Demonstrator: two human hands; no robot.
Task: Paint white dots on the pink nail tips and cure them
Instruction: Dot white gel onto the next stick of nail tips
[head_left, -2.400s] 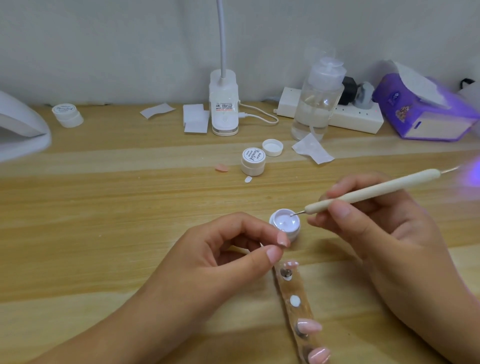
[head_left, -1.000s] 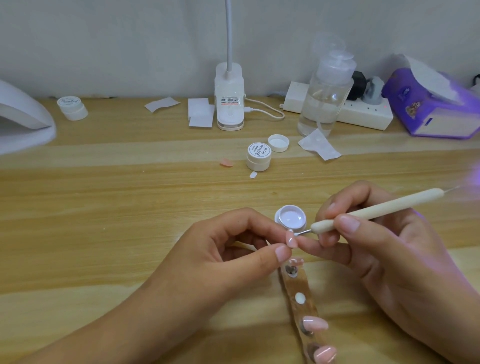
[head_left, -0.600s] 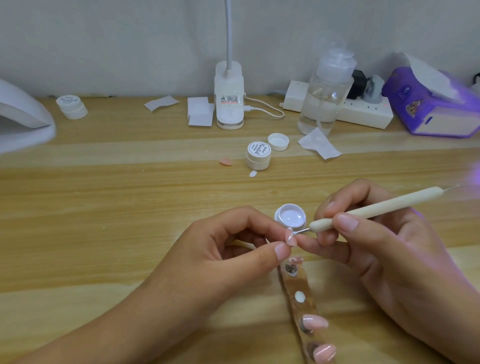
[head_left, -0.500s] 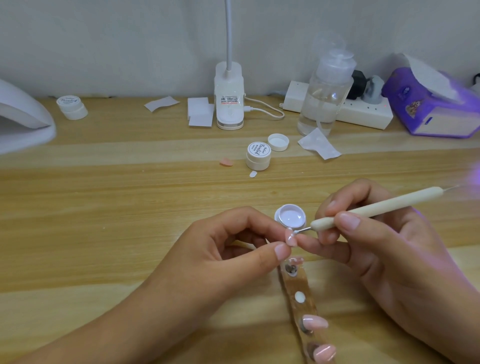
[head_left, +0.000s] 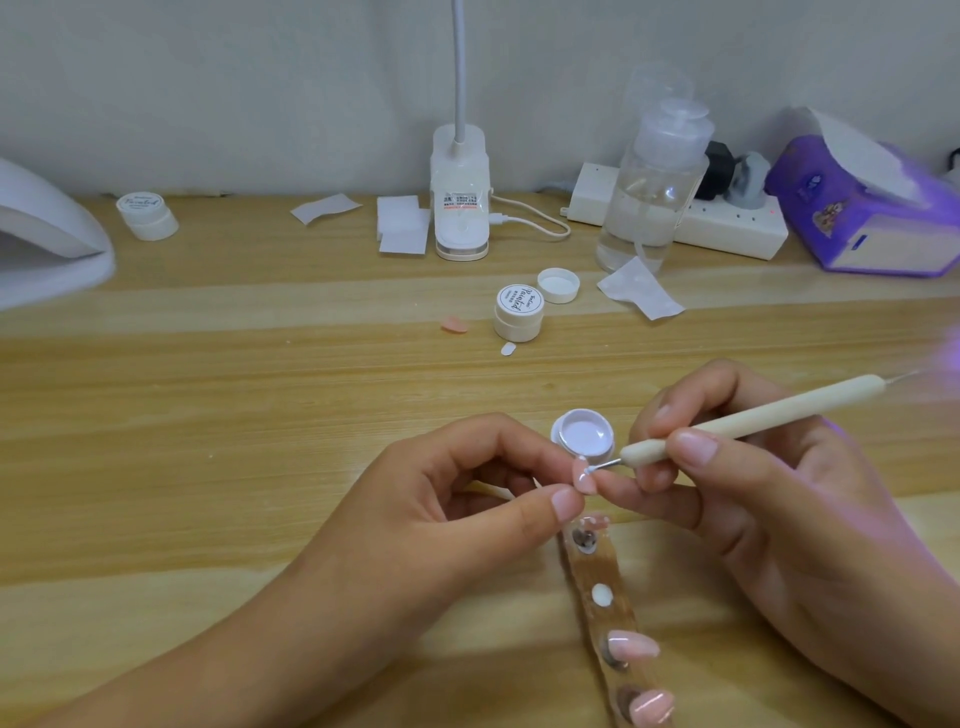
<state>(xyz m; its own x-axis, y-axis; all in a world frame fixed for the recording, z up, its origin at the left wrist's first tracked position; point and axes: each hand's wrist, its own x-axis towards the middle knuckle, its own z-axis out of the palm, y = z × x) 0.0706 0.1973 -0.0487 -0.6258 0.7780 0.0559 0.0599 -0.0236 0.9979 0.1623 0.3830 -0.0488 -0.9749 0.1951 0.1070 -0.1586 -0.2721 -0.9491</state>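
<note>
My left hand (head_left: 457, 499) pinches a small pink nail tip (head_left: 583, 475) between thumb and forefinger, above the wooden table. My right hand (head_left: 779, 499) grips a cream dotting pen (head_left: 748, 418); its metal point touches the upper face of that tip. Just behind the tip stands an open pot of white gel (head_left: 583, 434). A brown holder strip (head_left: 605, 618) runs toward me below the hands, with pink nail tips (head_left: 631, 645) stuck on it and one white blob of putty.
A white curing lamp (head_left: 47, 234) sits at the far left. At the back stand a desk-lamp base (head_left: 460, 208), a clear pump bottle (head_left: 652, 208), a power strip (head_left: 727, 228) and a purple tissue box (head_left: 862, 208). A closed gel pot (head_left: 518, 312), loose lid, stray pink tip (head_left: 455, 325) and paper wipes lie mid-table.
The pen's point left the white gel pot and came down to the nail tip in my left hand; since about a second ago it stays on the tip.
</note>
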